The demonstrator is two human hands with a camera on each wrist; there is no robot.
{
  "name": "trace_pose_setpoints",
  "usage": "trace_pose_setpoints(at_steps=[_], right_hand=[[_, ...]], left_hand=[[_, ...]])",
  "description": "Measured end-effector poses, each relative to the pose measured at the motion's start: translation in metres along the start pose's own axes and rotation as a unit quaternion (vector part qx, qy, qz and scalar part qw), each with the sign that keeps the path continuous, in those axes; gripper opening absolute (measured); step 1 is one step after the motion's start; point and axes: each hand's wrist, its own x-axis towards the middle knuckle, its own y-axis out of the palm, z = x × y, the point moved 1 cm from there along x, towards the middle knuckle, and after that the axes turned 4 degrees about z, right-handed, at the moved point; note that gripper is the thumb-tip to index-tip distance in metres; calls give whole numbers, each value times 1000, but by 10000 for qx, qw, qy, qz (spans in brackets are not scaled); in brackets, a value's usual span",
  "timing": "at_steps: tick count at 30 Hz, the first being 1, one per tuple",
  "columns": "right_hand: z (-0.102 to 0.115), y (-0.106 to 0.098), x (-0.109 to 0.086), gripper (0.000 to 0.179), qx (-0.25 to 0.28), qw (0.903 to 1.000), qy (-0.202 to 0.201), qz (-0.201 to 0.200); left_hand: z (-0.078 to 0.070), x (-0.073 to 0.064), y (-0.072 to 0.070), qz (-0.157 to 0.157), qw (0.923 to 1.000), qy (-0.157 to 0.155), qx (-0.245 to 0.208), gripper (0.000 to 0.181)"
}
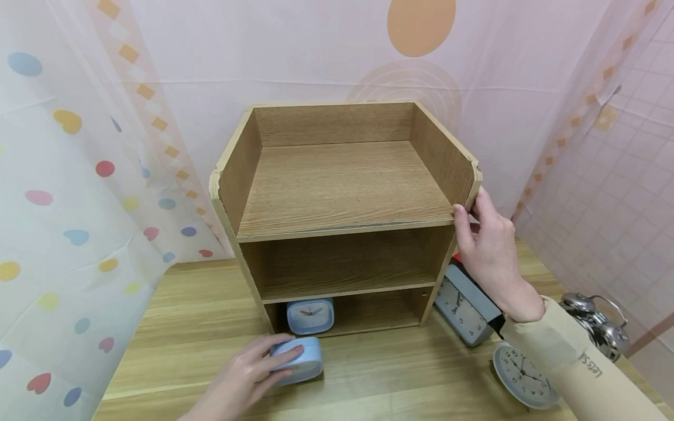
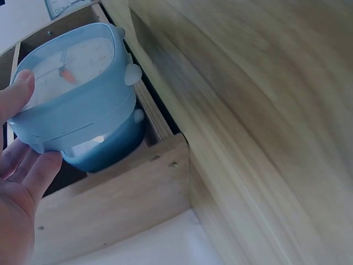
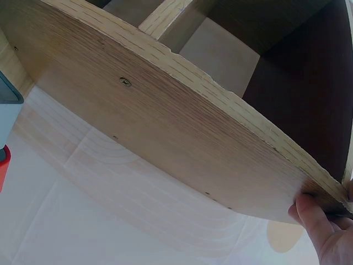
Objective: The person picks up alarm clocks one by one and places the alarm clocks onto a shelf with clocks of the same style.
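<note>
My left hand (image 1: 244, 374) grips a light blue alarm clock (image 1: 305, 363) just in front of the wooden shelf unit (image 1: 342, 184). In the left wrist view, thumb and fingers hold this clock (image 2: 83, 77) at its edges, its pale dial with an orange mark showing. A second blue clock (image 1: 310, 316) stands in the bottom compartment at the left, dial outward. My right hand (image 1: 492, 251) holds the right side panel near its upper front corner, thumb at the front edge. In the right wrist view the fingers (image 3: 314, 218) touch the panel's outer face (image 3: 154, 121).
Right of the unit leans a grey-blue clock (image 1: 463, 307), with something red behind it. A round white-faced clock (image 1: 526, 375) lies nearer, partly covered by the right sleeve (image 1: 584, 362); silver bells (image 1: 613, 339) show beyond. Patterned curtains (image 1: 316, 52) hang behind the wooden table (image 1: 195, 316).
</note>
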Motion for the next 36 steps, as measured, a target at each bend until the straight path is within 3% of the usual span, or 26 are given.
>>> trace_pose_setpoints(at_steps=[14, 24, 30, 36], right_hand=[[0, 0, 0, 25, 8, 10000, -8, -42], [-1, 0, -1, 26, 48, 10000, 16, -32], [-1, 1, -1, 26, 9, 10000, 7, -50], [0, 1, -1, 28, 19, 10000, 17, -12]], left_hand=[[-11, 22, 17, 91, 9996, 237, -146, 38], [-17, 36, 29, 274, 9995, 60, -167, 32], [-21, 45, 38, 351, 9992, 62, -201, 46], [-26, 57, 49, 523, 9979, 39, -368, 49]])
